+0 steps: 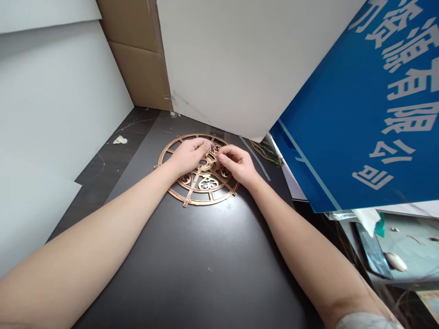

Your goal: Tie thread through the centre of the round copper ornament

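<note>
A flat, round openwork wheel (pixel 193 188) in gold-brown, with spokes, scroll-shaped cutouts and reddish lines along its rings, lies on the dark mat (pixel 202 256). Over its upper left part rests my left hand (pixel 190 156), thumb and forefinger closed near the hub. My right hand (pixel 238 165) is pinched over the wheel's right side, its fingertips close to the left ones. A thin pale strand shows at the left fingertips. What either hand holds is too small to make out.
White panels stand at the left and back, beside brown cardboard (pixel 139 59). A blue sign board (pixel 350 119) with white characters leans at the right. A pale scrap (pixel 120 140) lies at left, a narrow strip (pixel 255 157) behind my right hand. A phone (pixel 372 251) lies lower right.
</note>
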A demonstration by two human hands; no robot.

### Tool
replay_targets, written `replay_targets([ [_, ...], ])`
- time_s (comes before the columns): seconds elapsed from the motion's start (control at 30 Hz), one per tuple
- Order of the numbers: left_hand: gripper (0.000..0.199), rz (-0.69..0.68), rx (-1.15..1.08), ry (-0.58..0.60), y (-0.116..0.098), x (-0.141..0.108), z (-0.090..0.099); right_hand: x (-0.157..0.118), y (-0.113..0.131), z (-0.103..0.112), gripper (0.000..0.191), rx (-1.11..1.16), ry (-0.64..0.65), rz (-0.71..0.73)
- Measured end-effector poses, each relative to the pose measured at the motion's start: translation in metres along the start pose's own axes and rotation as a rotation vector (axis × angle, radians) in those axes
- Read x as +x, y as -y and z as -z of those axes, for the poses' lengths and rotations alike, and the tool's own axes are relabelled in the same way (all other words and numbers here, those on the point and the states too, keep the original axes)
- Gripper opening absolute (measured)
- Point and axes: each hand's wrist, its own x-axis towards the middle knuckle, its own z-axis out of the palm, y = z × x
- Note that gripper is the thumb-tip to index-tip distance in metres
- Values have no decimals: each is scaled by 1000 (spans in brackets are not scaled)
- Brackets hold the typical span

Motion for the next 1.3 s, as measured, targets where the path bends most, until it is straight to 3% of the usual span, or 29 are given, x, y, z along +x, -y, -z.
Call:
replay_targets([
  [0.2,65,-25,31,32,2,0,0,0,-2,-2,56,34,-18,-7],
  [0.37,73,-95,77,108,0,-1,-1,-2,-2,-5,52,-103,-11,-14],
  [0.7,52,-66,261,162,-4,-4,-3,-4,-4,-8,46,-255,-41,27],
  [0.9,54,-86,365,187,-3,-5,-5,-6,-2,-10,44,-326,-39,18],
  [1.3,53,-137,270,253,-7,-10,-4,-4,-7,-9,47,-220,-122,-32],
])
